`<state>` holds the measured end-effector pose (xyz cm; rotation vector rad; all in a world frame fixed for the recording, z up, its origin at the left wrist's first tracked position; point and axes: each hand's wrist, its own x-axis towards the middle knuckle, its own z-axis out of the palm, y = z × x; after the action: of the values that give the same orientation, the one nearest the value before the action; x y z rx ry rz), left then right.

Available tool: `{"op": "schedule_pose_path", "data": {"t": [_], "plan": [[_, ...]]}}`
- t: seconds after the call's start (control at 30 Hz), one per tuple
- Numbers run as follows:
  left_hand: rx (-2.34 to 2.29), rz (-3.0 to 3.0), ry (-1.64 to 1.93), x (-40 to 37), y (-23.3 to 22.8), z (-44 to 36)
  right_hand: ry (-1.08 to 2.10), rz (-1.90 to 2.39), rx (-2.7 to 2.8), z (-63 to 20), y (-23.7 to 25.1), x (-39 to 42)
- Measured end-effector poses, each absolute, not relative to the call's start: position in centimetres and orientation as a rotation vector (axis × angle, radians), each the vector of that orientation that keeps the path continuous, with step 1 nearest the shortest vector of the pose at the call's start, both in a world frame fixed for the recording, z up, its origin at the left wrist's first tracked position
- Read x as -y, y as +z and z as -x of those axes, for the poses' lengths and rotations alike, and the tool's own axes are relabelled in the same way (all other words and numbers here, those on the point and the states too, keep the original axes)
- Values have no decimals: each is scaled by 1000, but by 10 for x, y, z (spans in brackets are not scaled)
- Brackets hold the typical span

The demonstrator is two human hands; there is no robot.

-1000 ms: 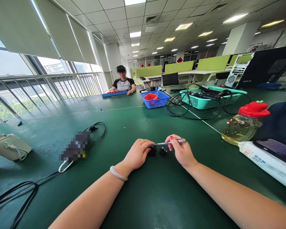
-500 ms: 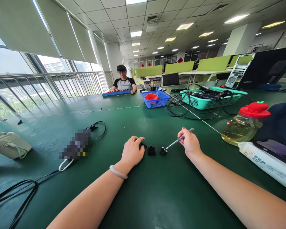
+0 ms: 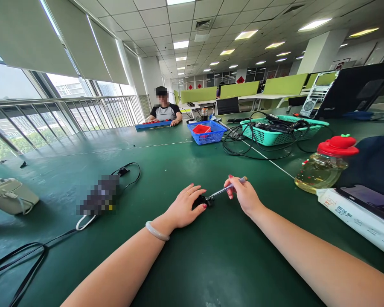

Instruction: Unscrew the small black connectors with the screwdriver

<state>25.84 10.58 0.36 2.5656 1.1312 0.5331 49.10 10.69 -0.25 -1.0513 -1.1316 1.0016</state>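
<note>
Fingers (image 3: 198, 194) of the left hand (image 3: 184, 209) spread flat and apart over a small black part (image 3: 201, 201) on the green counter (image 3: 211, 264), the fingertips pressing it down rather than closing around it. Just to the right, the right hand (image 3: 245, 197) has its thumb and first fingers pinched together on a slim screwdriver (image 3: 228, 187) with a clear handle. The tool slants down and to the left, and its tip meets the small black part at the edge of the left hand. A pale bangle (image 3: 156, 231) circles the left wrist.

To the left on the counter lies a blurred dark object (image 3: 99, 197) with a black cable (image 3: 128, 170) looping off behind it, and a white loop (image 3: 83, 222) lies at its near end. More black cable (image 3: 16, 260) trails toward the near left corner. A beige bag (image 3: 9, 196) sits at the far left edge.

On the right stands a clear bottle (image 3: 323, 168) with a red lid, holding yellowish liquid. Beside it is a white box (image 3: 355, 217) with a phone (image 3: 371, 197) lying on top.

Further back, well apart from the hands, a blue basket (image 3: 206, 135) holds a red tray (image 3: 202, 129), and a teal basket (image 3: 275, 132) is full of black cords. At the far end of the counter another person (image 3: 164, 111) sits with both hands on a blue board (image 3: 153, 124).
</note>
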Motion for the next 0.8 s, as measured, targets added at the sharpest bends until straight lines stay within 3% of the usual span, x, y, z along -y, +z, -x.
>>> {"op": "schedule_pose_path", "data": {"t": [0.27,0.57,0.8], "plan": [[-1011,-2642,493,-96,12,-266,1002,991,865,-500,-5,-115],[-982,-2709,451,-87,14,-272,990,972,925,-499,-10,-119],[-1052,-2704,349,-41,28,-262,996,950,913,-495,-6,-114]]}}
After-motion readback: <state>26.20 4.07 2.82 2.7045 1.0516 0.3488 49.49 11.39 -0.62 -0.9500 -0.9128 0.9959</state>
